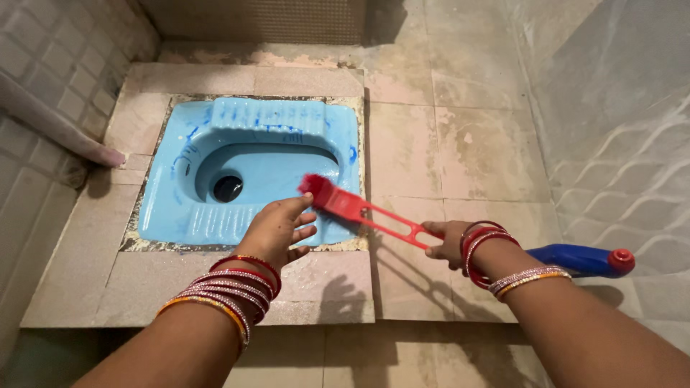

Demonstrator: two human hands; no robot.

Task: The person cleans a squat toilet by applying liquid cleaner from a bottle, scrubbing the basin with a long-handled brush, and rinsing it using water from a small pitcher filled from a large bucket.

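The red brush [359, 210] is plastic, w/ a flat slotted handle and a stubby bristle head that looks blurred, so single bristles can't be made out. Its long axis runs diagonal: head up and to the left, handle end down and to the right. The head sits over the right inner edge of the blue squat toilet [215, 154], approx. above the bowl's rim; whether the bristles touch the ceramic can't be told. The right hand [447, 243] grips the handle's end, fingers curled round it, palm side hidden, so only the knuckles and thumb area show. The left hand [277, 231] is just beside the brush head, fingers straight and a bit spread, index tip at or very near the bristles; contact isn't clear. Both wrists carry stacks of red and gold bangles [230, 291]. The toilet is set in a raised tiled step [316, 287], w/ ribbed foot pads front and back and a dark drain hole [227, 188] low in the bowl; dark blue streaks mark its walls. Behind the right forearm a blue bottle [575, 259] w/ a red cap lies on the floor [460, 136], its middle part covered by the arm. The floor tiles are stained and patchy. At far left a pale pipe [57, 122] slants down the tiled wall, top cut off by the frame edge.
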